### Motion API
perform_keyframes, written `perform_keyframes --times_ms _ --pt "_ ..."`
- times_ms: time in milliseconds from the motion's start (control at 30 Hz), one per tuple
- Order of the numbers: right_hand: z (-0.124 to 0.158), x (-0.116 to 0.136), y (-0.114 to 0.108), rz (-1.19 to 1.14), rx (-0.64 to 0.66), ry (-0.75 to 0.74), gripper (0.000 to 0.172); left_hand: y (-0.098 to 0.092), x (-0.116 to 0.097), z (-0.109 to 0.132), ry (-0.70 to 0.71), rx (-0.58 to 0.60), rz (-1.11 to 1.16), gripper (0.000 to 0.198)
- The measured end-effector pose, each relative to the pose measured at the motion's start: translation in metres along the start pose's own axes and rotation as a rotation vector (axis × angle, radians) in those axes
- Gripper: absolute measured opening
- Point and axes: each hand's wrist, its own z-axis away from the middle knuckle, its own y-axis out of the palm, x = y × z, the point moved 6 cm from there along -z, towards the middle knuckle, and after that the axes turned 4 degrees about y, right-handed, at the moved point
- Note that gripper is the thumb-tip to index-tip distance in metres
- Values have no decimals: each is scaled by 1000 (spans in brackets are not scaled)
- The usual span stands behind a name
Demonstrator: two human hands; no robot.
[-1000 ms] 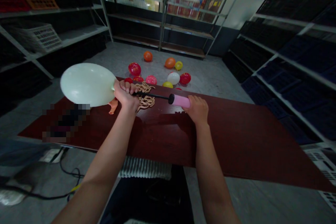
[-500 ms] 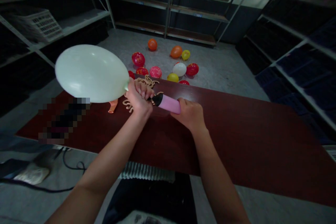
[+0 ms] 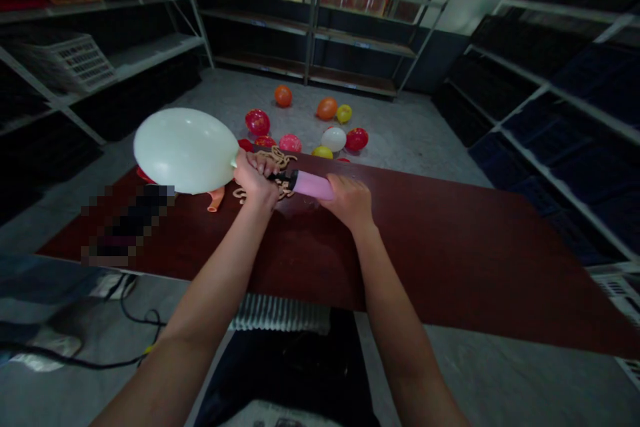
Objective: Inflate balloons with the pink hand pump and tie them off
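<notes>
Grey metal shelving point(image 3: 311, 33) is standing on a concrete floor point(image 3: 410, 127) beyond a dark red-brown tabletop point(image 3: 465, 247). Just left of the grip, a pale, nearly white latex balloon point(image 3: 186, 150) is hanging above that surface, well filled, its neck disappearing into the left hand point(image 3: 256, 177). That hand is clasping the neck together with the black front end of a pink hand pump point(image 3: 313, 185); the fingers are hiding the nozzle, so I cannot tell how deeply it is seated. Right of there, the right hand point(image 3: 349, 200) is wrapping firmly round the rear of the pink barrel.

Should the left fingers be slackening, or a crooked push be levering the nozzle sideways, the neck could slip off and the balloon could jet away. Overfilling could burst the tight skin. Around and behind the left hand, tan string-like strands point(image 3: 275, 159), probably uninflated modelling balloons, are lying tangled and might be snagging the pump. Below the big balloon, a limp orange balloon point(image 3: 216, 199) is lying near the grip. Well beyond, inflated red point(image 3: 257, 123) and white point(image 3: 333, 139) balloons are resting, threatening little.
</notes>
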Motion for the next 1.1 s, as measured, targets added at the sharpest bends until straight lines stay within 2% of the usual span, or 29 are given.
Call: perform_keyframes --times_ms 300,433,567,700,967,1100 --pt "15 -63 -19 223 -70 58 36 3 -25 -6 -22 -12 30 43" --pt "19 -74 -24 236 -94 109 32 5 -31 -7 -13 27 63 42" --pt "16 -68 -22 204 -72 103 29 3 -31 -6 31 20 31 44" --pt "12 -55 -16 155 16 47 27 5 -28 0 43 30 1 50" --pt "9 -3 -9 61 191 -16 29 8 4 22 -38 81 -82 61" --pt "8 6 -4 31 223 -9 30 5 13 24 -52 93 -81 61"
